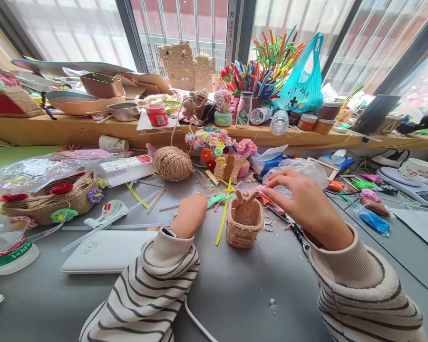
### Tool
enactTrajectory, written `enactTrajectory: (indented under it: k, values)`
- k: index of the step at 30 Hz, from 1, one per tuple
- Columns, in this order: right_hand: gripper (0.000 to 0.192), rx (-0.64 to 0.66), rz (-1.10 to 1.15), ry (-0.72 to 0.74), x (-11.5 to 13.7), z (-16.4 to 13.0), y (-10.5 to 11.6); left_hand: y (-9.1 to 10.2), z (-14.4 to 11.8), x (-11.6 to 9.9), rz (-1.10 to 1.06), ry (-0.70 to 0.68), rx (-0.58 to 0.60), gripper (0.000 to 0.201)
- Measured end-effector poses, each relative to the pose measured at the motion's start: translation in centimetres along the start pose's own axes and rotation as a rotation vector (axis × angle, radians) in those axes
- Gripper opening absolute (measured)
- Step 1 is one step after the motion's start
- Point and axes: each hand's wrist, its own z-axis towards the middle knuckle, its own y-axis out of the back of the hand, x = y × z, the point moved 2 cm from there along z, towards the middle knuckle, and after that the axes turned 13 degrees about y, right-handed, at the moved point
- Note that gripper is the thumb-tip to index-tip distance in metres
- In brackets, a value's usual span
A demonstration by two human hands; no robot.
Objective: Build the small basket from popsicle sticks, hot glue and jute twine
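Basket [244, 223] upright between both hands.

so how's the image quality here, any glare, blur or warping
Head view: daylight from the windows washes the panes out to near white; the lens bends the wooden shelf and stretches the striped sleeves at the bottom corners; the left hand, right hand and small twine basket are sharp, shadows on the grey table are soft.

Cream-and-black striped sleeves [153, 289], tan twine basket [244, 222], yellow pipe cleaner [221, 223]
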Motion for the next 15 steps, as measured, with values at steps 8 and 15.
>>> enactTrajectory:
  k: [8, 15]
  values:
    - [0.018, -0.029, -0.027, -0.028, -0.4, 0.0, 0.3, 1.7, -0.3, 3.1, 0.049, 0.175, 0.001, 0.030]
    - [0.020, 0.003, -0.066, -0.038, -0.8, 0.1, 0.1, 1.7, -0.1, 4.4, 0.047, 0.141, 0.006, 0.030]
